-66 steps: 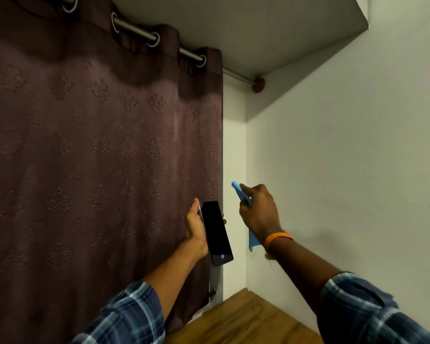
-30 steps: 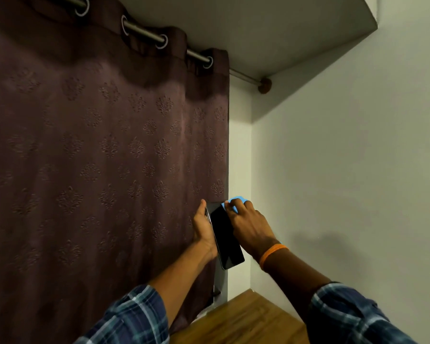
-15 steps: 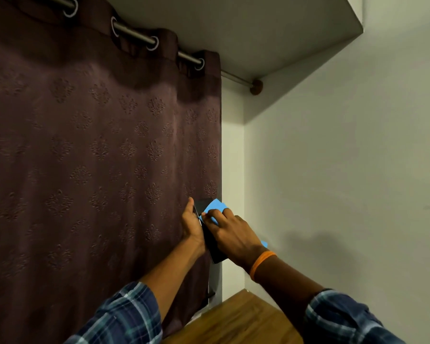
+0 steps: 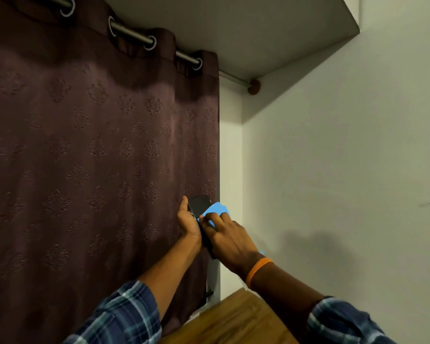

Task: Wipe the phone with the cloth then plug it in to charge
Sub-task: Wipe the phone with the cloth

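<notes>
Head view: right hand [image 4: 230, 238] presses cloth [image 4: 215, 211] onto phone [image 4: 199, 204]

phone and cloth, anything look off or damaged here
Nothing stands out. The left hand holds the phone upright by its edge, the right hand presses the blue cloth flat on its screen. No crack shows on the visible glass.

Dark maroon embossed curtain [image 4: 85, 170] hung on a metal rod w/ eyelets [image 4: 132, 34], covering left side. Pale plain wall [image 4: 333, 182] at right, grey ceiling [image 4: 258, 33] overhead. Brown wood-grain bench [image 4: 233, 321] at bottom. Dim light.
</notes>
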### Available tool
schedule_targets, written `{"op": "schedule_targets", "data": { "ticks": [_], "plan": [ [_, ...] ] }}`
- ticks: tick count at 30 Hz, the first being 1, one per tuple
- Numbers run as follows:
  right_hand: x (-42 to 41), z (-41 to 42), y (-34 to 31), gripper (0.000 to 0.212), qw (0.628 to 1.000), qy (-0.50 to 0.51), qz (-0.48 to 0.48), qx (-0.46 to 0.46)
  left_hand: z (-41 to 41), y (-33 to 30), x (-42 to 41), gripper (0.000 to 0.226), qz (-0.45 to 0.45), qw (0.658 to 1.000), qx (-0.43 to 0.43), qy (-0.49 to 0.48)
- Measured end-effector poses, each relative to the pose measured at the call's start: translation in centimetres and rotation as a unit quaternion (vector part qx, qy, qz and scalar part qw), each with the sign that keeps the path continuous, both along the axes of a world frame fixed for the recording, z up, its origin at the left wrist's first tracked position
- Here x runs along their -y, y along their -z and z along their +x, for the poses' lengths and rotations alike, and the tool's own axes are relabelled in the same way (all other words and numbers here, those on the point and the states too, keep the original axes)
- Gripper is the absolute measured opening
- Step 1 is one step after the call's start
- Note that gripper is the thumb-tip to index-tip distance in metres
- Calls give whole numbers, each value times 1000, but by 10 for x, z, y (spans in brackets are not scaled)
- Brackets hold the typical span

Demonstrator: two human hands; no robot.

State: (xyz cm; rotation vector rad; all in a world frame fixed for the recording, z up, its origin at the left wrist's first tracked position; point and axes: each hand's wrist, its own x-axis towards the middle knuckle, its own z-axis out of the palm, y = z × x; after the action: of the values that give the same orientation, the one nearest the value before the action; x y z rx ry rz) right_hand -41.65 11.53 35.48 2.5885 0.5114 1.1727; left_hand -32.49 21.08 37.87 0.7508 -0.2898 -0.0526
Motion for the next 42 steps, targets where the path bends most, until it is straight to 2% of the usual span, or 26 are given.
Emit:
{"op": "schedule_targets", "data": {
  "ticks": [5, 14, 17, 20, 23, 30, 33, 38, 42],
  "plan": [
    [10, -6, 3, 65, 998, -7, -57, 13, -1, 4, -3, 65, 6, 1000, 2, 16],
    [23, -2, 0, 70, 998, 63, 23, -2, -15, 4, -3, 67, -10, 996, 20, 86],
    [16, -5, 6, 69, 999, 39, 13, 22, -13, 4, -3, 68, -11, 997, 14, 72],
    [13, -4, 20, 65, 998, -15, -35, 48, -8, 4, -5, 68, -19, 999, 7, 34],
    [22, -1, 23, 71, 996, -30, -59, 53, -6, 1, -6, 69, -25, 999, 4, 44],
    [39, 4, 15, 70, 998, 54, 16, 15, -6, -2, -5, 71, -42, 997, 20, 63],
    [33, 1, 19, 68, 998, 49, 28, 19, -2, 2, -7, 72, -36, 998, 15, 58],
    [20, -4, 40, 65, 997, -21, -51, 58, 8, 4, -13, 74, -20, 1000, -11, 6],
    [34, -2, 41, 66, 995, -10, -70, 68, 6, 8, -13, 75, -24, 1000, -14, 10]
  ]
}}
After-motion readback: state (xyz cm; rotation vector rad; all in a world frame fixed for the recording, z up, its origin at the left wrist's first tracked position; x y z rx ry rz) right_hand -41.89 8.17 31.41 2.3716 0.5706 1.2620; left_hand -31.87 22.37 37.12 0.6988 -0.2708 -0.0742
